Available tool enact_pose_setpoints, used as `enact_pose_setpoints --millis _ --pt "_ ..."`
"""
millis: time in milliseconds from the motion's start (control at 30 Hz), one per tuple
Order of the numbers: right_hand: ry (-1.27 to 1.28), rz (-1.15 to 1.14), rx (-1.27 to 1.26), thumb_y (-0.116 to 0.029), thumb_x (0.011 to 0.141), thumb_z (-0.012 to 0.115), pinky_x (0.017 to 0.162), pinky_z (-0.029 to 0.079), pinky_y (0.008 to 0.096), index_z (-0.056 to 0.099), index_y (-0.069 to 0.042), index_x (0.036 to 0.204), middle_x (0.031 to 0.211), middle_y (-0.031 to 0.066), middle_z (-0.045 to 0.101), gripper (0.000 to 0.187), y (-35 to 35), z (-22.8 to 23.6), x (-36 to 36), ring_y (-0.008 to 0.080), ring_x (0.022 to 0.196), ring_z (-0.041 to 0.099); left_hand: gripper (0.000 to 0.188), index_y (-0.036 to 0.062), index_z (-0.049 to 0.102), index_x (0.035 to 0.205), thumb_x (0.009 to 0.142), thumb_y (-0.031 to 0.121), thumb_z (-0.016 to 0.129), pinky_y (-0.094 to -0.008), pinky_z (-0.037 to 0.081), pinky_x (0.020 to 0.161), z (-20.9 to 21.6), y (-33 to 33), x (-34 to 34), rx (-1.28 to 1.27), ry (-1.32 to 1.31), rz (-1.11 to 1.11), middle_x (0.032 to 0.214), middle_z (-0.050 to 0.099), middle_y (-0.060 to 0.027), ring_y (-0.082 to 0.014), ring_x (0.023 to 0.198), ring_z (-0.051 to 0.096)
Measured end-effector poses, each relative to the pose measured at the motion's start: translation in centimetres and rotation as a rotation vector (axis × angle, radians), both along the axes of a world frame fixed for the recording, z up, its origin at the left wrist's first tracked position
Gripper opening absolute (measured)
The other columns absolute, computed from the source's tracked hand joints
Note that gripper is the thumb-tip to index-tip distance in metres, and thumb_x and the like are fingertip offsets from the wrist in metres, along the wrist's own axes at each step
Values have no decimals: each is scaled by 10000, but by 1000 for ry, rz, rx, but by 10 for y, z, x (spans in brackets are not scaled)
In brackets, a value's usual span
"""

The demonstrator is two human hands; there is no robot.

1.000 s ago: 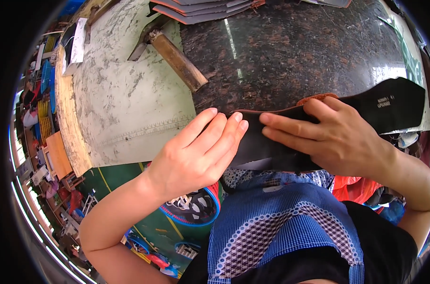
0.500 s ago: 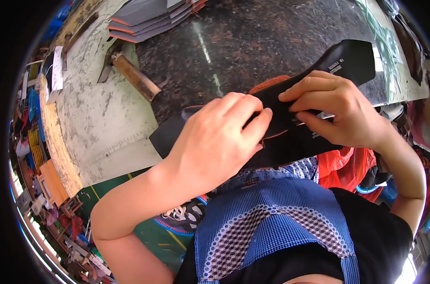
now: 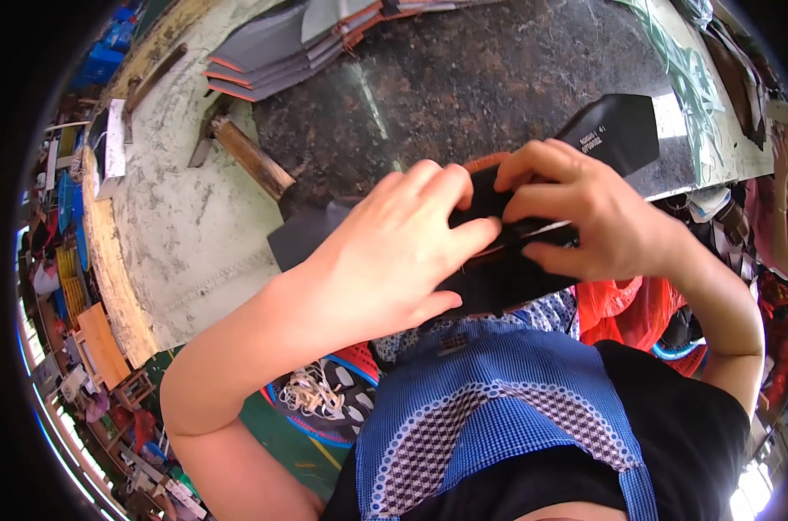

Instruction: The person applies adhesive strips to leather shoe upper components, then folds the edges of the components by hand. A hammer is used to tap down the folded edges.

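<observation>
A black leather-like piece (image 3: pixel 620 122), pale print on its upper right end, slants across the near edge of the worktable. My left hand (image 3: pixel 403 230) lies over its middle left, fingers bent and closed on it. Opposite, my right hand (image 3: pixel 576 208) grips the piece with curled fingers, the thumb below. Between the two hands runs a fold or slit with a thin light edge. An orange-brown edge (image 3: pixel 488 162) shows just behind the fingertips. The middle of the piece is largely hidden by my hands.
A dark stone slab (image 3: pixel 446 82) lies on the pale worktable (image 3: pixel 203 252). A hammer (image 3: pixel 251 158) rests at the slab's left. Stacked grey pieces with orange edges (image 3: pixel 277 52) stand at the back. Pale green strips (image 3: pixel 685 65) lie far right; a basket of scraps (image 3: pixel 325 395) stands below.
My right hand has shifted left, closer to my left hand, and the piece's right end has come down and left. My left thumb has spread lower. The whole view has shifted slightly.
</observation>
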State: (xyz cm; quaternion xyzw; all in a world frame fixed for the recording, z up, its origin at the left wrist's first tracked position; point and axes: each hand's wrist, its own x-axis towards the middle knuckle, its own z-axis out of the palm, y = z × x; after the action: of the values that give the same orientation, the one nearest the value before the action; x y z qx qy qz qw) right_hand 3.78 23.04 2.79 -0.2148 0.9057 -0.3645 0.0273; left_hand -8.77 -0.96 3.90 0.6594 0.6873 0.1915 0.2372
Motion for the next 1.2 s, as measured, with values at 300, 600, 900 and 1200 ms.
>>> enact_pose_setpoints --millis 300,600,900,1200 --pt "63 60 237 -224 742 730 668 537 386 680 -109 855 884 48 575 170 -51 -83 108 240 861 618 296 25 722 1097 855 165 820 -418 550 922 11 82 -122 566 654 269 1157 722 -141 -343 1052 705" --pt "-264 -275 -299 -150 955 787 858 587 392 774 -41 1161 1052 121 766 234 78 13 61 260 946 739 287 35 735 1305 1020 54 700 -296 556 962 28 48 -183 390 162 699 1297 733 -93 -164 1182 692" --pt "161 -1062 261 -343 957 780 823 556 393 757 -18 977 976 137 723 327 312 -62 -37 227 910 688 127 22 739 943 827 25 791 -438 530 757 -16 73 18 549 465 12 794 614 -99 -305 802 645" --pt "-7 -797 -1024 -213 1066 617 917 567 293 706 -28 1105 1188 145 740 209 283 -3 -26 161 1003 705 486 14 731 1133 787 296 922 -380 526 735 -4 70 24 164 77 61 865 653 -55 -231 810 648"
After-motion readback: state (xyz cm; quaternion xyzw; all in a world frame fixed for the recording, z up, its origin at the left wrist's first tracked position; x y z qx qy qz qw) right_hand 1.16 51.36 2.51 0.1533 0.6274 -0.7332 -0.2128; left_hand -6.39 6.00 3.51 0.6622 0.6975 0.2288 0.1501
